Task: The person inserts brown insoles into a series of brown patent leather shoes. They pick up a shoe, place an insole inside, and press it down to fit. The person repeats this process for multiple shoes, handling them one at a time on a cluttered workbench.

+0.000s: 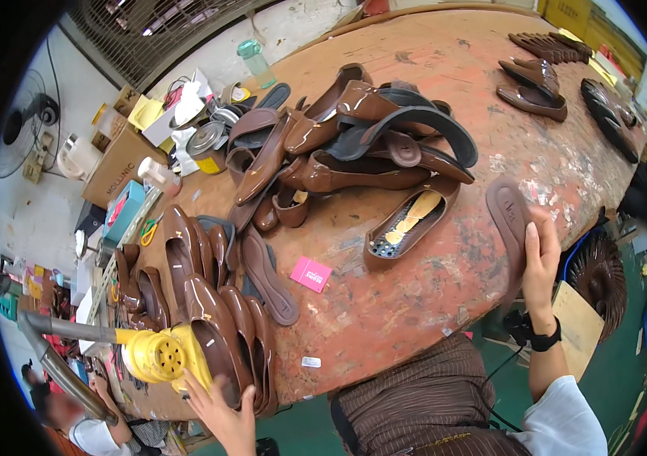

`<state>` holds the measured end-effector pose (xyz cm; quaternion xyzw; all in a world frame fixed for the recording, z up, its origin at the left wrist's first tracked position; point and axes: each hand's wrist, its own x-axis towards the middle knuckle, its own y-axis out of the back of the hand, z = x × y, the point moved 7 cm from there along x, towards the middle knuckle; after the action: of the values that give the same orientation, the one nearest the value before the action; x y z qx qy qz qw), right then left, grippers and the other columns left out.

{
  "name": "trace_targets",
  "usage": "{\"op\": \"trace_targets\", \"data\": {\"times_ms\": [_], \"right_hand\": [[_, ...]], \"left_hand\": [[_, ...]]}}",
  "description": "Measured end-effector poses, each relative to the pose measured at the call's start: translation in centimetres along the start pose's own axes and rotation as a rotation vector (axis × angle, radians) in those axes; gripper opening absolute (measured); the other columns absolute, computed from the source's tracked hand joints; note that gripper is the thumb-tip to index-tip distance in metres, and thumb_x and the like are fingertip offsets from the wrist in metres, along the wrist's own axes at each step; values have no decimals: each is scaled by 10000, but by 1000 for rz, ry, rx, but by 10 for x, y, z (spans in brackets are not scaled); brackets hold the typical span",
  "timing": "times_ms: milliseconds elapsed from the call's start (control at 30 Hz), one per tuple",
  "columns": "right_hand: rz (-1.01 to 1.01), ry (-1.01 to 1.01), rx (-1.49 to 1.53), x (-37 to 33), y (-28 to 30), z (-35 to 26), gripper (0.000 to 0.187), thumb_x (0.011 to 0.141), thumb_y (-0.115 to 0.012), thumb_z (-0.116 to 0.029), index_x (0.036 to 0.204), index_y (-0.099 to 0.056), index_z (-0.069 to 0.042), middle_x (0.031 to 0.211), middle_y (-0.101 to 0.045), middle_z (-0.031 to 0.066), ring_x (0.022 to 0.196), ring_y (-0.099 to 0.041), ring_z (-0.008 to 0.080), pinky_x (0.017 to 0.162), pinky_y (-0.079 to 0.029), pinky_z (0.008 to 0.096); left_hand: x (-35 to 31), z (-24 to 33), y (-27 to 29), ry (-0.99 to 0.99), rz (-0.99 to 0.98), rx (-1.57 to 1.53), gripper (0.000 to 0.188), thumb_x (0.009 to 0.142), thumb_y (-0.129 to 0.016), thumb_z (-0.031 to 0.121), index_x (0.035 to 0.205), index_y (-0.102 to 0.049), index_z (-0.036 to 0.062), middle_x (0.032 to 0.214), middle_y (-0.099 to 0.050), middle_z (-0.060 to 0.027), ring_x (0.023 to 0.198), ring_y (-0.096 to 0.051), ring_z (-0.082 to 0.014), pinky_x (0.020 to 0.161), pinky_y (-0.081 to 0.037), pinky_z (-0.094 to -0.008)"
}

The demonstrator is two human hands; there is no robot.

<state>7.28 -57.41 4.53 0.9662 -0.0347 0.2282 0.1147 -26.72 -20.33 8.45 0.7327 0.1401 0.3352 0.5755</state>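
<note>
My right hand (541, 254) pinches a brown insole (507, 213) by its edge, holding it over the right part of the worktable. Low in the view, my left hand (226, 414) has its fingers spread and nothing in them. It is nearest to a row of glossy brown flat shoes (217, 323) and a yellow cylindrical fitting (158, 356) with round holes, joined to a grey pipe. Between the hands, a single brown shoe (388, 260) lies with yellow patches on its inner sole. Another brown insole (266, 277) rests beside the row.
Brown shoes and dark soles make a large pile (361, 152) mid-table. More shoes (532, 90) lie at the far right. Cans (208, 144), a cardboard box (122, 163) and a green-lidded bottle (255, 61) stand at the left and back. A pink card (310, 273) lies mid-table. Another person (84, 422) sits lower left.
</note>
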Motion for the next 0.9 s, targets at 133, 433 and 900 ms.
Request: {"op": "trace_targets", "data": {"times_ms": [133,433,900], "right_hand": [[-215,-394,256,-11,1,31,309,1002,-584,-226,1245,-582,-35,1121,-592,1,1077,-519,102,960,-405,266],[-463,-493,196,-76,2,56,594,956,-647,-347,1426,-426,-58,1177,-556,88,995,-586,206,857,-491,359],[-805,366,-233,-51,-112,-41,510,914,-568,-191,1386,-539,0,1266,-588,182,1011,-517,368,929,-405,445]], "left_hand": [[56,99,-4,-154,30,-655,584,687,-817,39,1220,-582,-4,1571,-308,-244,1440,-330,-386,1165,-277,-429],[105,267,-148,-490,-88,-934,372,704,-861,270,1002,-728,91,1304,-560,-187,1108,-618,-408,901,-541,-439],[-18,69,-79,-254,-280,-807,625,623,-848,17,1210,-643,78,1310,-563,-207,1171,-593,-408,964,-516,-438]]}}
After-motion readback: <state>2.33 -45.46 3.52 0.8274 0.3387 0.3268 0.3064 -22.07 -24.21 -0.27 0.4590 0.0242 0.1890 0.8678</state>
